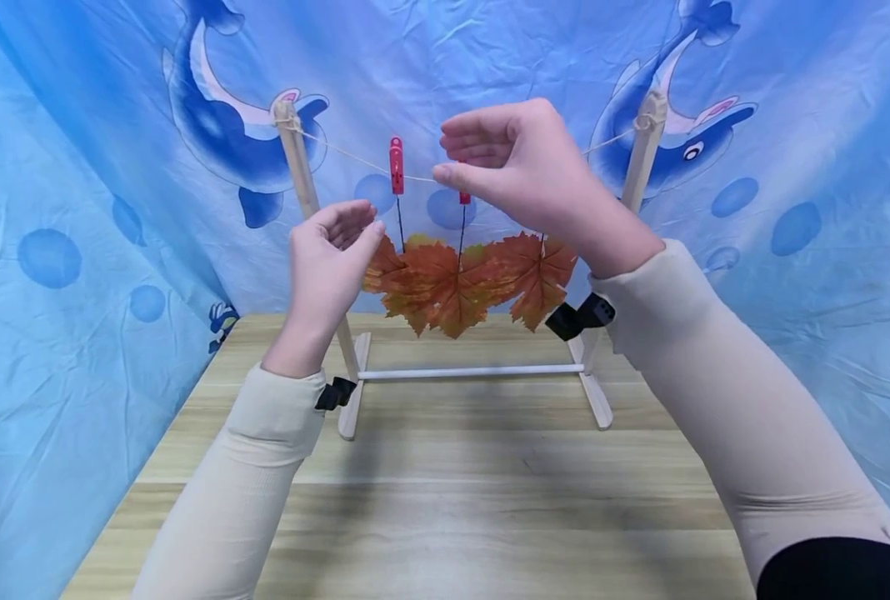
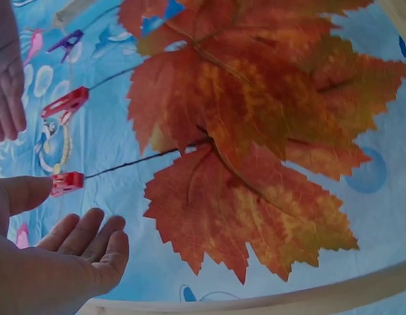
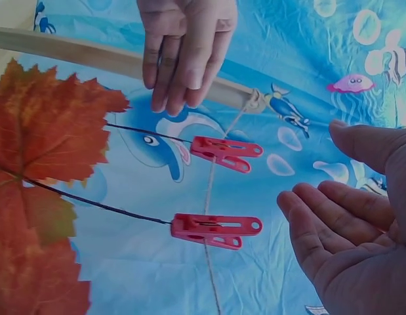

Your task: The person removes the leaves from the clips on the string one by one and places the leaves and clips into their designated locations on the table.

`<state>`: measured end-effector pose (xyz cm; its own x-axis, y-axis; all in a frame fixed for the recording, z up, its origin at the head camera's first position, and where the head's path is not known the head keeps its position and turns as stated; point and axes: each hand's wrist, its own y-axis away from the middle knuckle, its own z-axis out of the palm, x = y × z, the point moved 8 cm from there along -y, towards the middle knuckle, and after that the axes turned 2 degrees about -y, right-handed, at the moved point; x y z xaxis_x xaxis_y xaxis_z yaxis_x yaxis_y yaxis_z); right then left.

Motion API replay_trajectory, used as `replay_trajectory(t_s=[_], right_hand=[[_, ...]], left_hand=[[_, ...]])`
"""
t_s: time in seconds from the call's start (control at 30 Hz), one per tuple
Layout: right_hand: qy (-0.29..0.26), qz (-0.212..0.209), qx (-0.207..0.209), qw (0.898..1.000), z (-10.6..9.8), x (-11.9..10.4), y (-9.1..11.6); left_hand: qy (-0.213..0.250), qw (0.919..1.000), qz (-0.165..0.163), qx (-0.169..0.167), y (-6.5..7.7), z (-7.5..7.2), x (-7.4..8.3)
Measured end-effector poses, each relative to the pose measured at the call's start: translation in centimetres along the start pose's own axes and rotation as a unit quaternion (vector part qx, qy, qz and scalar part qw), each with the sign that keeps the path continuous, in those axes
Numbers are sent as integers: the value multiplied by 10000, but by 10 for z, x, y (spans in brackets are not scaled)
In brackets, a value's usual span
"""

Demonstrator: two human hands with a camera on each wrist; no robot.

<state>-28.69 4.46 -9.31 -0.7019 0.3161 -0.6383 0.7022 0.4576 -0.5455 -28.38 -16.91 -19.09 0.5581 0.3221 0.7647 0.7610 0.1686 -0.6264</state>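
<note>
Wooden rack [image 1: 643, 158] stands at far edge of counter [image 1: 445, 500], string [image 1: 340, 152] slung between its posts. Two red pegs [image 3: 216, 231] clipped on string, orange leaves [image 1: 452, 283] hanging below by dark stems. Right hand [image 1: 520, 167] up at string beside one peg, fingers loosely bent, holding nothing. Left hand [image 1: 328, 258] relaxed, empty, just beside leftmost leaf.

Two bare hands, left hand [image 1: 328, 258] and right hand [image 1: 523, 171]. Snug cream ribbed sleeves [image 1: 242, 483] down both forearms, ending at the wrists. Small black wrist cameras [image 1: 580, 317] strapped underneath. Black cloth at the right upper arm.
</note>
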Motion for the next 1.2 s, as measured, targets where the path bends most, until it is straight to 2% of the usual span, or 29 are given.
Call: replay_trajectory(t_s=[0.13,0.37,0.63,0.93,1.07,1.2], right_hand=[[92,131,-120,9998,1,-3,-10],[868,246,-376,9952,9,-10,-32],[1546,575,-841,9827,21,-1,-56],[2024,424,-1459,9675,42,6,-73],[2180,270,-1541,9633,48,1,-74],[2149,87,-1476,9654,48,-2,-74]], left_hand=[[-254,9997,5,-44,-9,5,-2],[-400,9979,-90,-508,-22,16,-10],[-1154,9890,-52,-925,-25,25,-14],[-1664,9820,63,-886,-25,27,-17],[-1716,9815,243,-818,-26,28,-18],[-1812,9797,386,-769,-27,28,-15]])
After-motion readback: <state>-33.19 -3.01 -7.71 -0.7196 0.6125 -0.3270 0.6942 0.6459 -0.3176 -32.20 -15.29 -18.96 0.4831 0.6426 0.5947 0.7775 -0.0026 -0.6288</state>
